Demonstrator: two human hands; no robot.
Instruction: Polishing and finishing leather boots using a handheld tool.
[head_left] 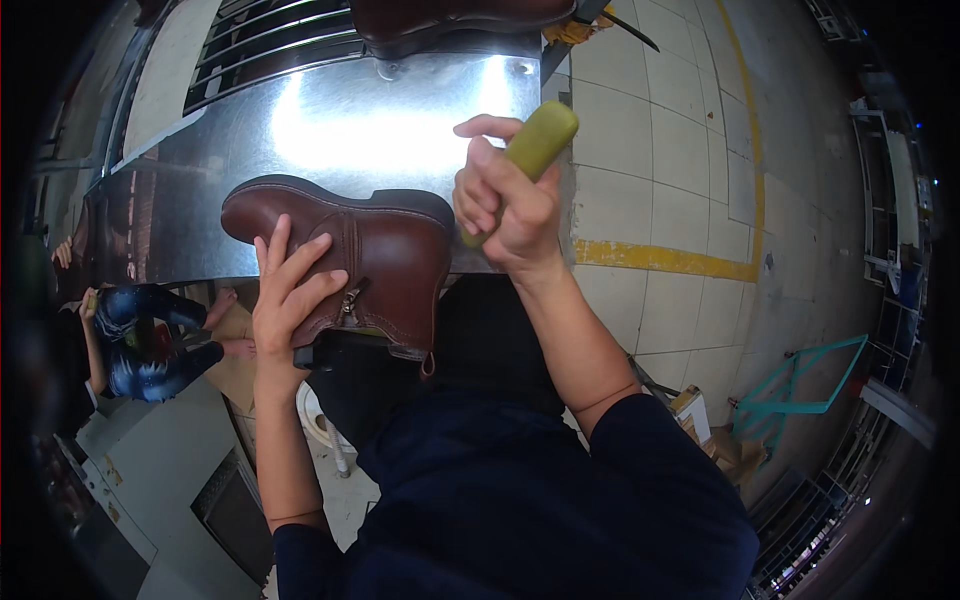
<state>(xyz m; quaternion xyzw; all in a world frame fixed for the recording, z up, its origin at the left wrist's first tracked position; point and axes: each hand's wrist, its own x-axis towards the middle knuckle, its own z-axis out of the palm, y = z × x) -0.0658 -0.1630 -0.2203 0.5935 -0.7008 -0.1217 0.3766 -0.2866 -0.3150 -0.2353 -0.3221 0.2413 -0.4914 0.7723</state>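
Observation:
A brown leather ankle boot (395, 260) lies with its toe to the left and its dark sole away from me, over the near edge of a shiny metal tabletop. A small zip pull and a heel loop show on it. My left hand (290, 295) grips the boot, its fingers spread over the side near the zip; the thumb is hidden. Just right of the boot's heel, my right hand (510, 200) is closed round an olive-green bar with rounded ends (545, 135). Its index finger sticks out to the left, and the bar is apart from the boot.
Another brown boot (450, 20) rests at the far edge of the metal tabletop (370, 120), beside a metal rack (285, 35). Tiled floor with a yellow line (660, 258) lies to the right, with a teal frame (800, 380). A person in jeans (150, 310) is at the left.

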